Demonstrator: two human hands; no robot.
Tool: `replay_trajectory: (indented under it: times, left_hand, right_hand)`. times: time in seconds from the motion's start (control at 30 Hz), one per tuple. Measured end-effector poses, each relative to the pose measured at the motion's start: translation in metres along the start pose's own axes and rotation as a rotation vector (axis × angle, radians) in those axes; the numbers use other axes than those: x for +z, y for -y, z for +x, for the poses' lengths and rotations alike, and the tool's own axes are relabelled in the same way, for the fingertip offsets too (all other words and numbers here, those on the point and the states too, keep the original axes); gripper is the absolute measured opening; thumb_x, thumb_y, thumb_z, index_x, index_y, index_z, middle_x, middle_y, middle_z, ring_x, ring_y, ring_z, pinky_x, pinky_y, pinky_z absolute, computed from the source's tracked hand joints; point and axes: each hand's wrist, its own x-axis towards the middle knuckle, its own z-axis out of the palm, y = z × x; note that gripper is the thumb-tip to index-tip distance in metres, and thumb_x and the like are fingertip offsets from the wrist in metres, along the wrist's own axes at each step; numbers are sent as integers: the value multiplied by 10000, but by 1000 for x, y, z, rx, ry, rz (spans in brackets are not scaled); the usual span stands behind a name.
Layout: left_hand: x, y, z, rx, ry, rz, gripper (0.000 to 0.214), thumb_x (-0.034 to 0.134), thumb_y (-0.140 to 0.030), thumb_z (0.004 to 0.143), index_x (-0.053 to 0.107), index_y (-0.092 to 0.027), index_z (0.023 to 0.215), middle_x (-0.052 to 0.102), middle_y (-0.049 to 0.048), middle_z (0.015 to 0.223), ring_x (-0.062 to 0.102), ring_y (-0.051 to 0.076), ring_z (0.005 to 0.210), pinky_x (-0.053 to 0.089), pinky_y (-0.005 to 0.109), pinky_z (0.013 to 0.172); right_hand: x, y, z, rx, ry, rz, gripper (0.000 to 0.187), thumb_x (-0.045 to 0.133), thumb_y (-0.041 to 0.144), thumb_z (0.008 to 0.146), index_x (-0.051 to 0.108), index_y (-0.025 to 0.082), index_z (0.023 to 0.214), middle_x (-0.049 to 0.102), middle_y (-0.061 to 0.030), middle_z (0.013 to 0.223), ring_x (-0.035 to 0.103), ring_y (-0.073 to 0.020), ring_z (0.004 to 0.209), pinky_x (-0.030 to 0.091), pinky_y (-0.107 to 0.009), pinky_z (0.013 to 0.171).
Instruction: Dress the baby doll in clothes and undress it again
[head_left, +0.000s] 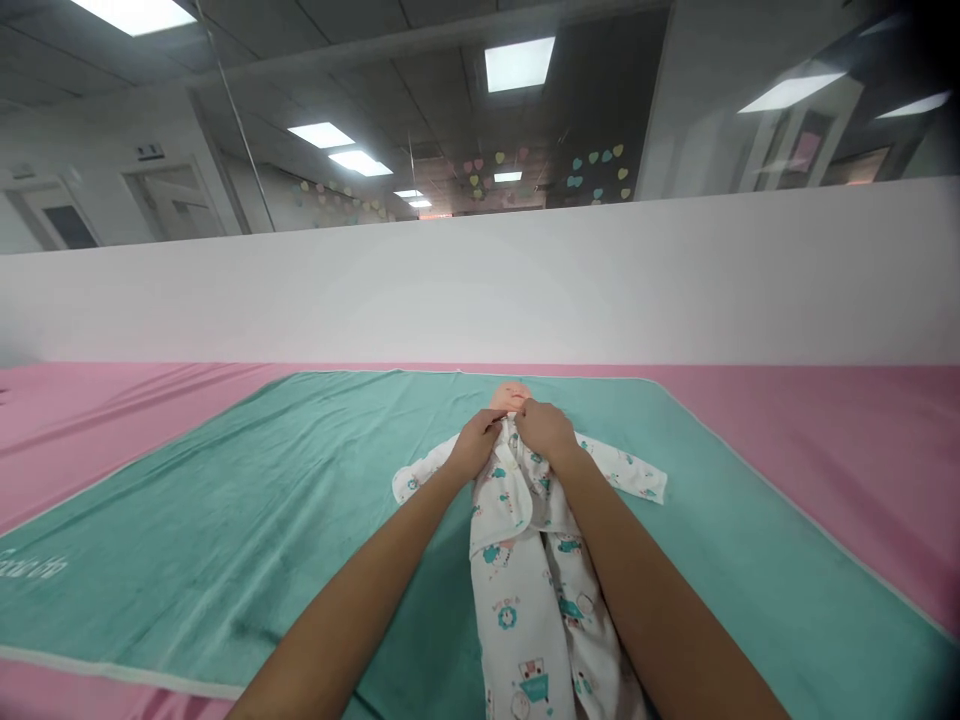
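Note:
A baby doll [511, 394] lies on its back, its head at the far end. It wears a white printed baby shirt [504, 500] with both sleeves spread out sideways, and matching white printed trousers [517, 620]. My left hand [477, 442] is closed on the left side of the shirt's collar, just below the doll's chin. At the collar's right side, my right hand [545, 430] is closed too, its fingers bent against the neckline. The front flaps overlap at the chest. My fingertips partly hide the collar, and my right forearm covers part of the trousers.
Beneath the doll is a green towel [300, 520] with white edging and some wrinkles. It lies over a pink cover [840, 450] that shows on both sides. A low white wall [480, 290] runs along the back, with a mirror-like surface above it.

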Motion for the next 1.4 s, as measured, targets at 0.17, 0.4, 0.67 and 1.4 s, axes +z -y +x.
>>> replay_trajectory:
  times: [0.17, 0.4, 0.67, 1.4]
  left_hand:
    - [-11, -8, 11, -46, 96, 68, 240, 515, -183, 792, 665, -154, 977, 648, 61, 997, 578, 197, 943, 442, 284, 840]
    - [-4, -14, 26, -79, 68, 57, 177, 563, -245, 757, 648, -127, 859, 627, 19, 750, 552, 136, 686, 410, 225, 616]
    - [4, -23, 29, -16, 1, 53, 148, 563, -241, 763, 667, -157, 826, 666, 23, 815, 585, 150, 757, 429, 237, 699]
    - [12, -12, 26, 54, -8, 19, 170, 553, -214, 793, 702, -176, 867, 706, 30, 911, 626, 181, 865, 458, 269, 817]
  right_hand:
    - [11, -12, 9, -80, -193, 329, 263, 364, 371, 866, 528, 190, 768, 617, -32, 796, 544, -156, 741, 378, -255, 673]
    - [20, -25, 8, -34, -257, 639, 218, 529, 395, 736, 571, 189, 679, 623, -19, 731, 552, -179, 723, 393, -288, 701]
    - [25, -41, 2, -13, -175, 943, 282, 638, 457, 681, 650, 185, 751, 649, -20, 785, 554, -161, 739, 408, -264, 706]
    - [23, -51, -4, -11, -17, 1103, 391, 711, 460, 629, 720, 186, 909, 679, -34, 866, 533, -138, 665, 428, -266, 640]
